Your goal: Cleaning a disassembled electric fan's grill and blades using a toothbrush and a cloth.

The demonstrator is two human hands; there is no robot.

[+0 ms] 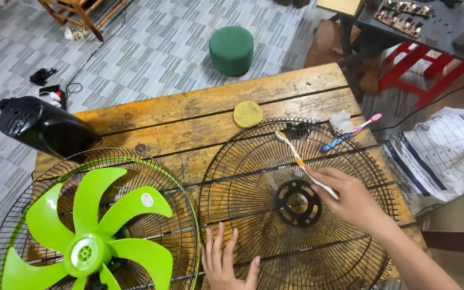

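Right hand (350, 198), lower right of frame, pinches an orange-white toothbrush (299, 161), bristles angled onto the detached fan grille (253, 172). Left hand (226, 263), open and empty, presses flat on the grille rim at bottom centre, apparently steadying it.

Lime-green fan blades (95, 228), black wire grille (296, 204), orange-white toothbrush (303, 164), yellow worn table (200, 115).

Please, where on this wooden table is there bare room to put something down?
Bare wood lies along the far edge of the wooden table, between the black fan motor and the yellow disc. The near side is crowded: the green-bladed fan, the loose black grille, and both hands, left, right.
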